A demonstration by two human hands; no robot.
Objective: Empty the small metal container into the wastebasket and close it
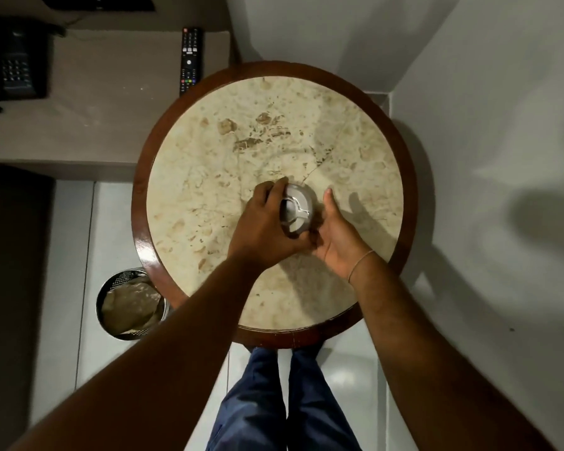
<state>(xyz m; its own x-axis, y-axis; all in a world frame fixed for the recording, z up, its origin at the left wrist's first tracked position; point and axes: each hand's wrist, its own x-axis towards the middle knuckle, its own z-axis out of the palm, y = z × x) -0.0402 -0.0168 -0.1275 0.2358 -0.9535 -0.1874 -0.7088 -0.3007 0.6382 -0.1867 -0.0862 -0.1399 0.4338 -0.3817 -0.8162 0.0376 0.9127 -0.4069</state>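
A round marble surface (228, 131) with a dark wood rim fills the view. Near its middle sits the small metal container (297, 208), lid on. The left hand (262, 227) curls its fingers (275, 187) around it; the right hand (337, 237) cups alongside, fingers spread. On the floor, left, the wastebasket (129, 305) holds a crumpled liner.

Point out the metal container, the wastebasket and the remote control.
metal container (298, 208): head view, on its grey lid.
wastebasket (123, 275): head view, on its perforated metal rim, far side.
remote control (189, 60): head view, on the middle of its button face.
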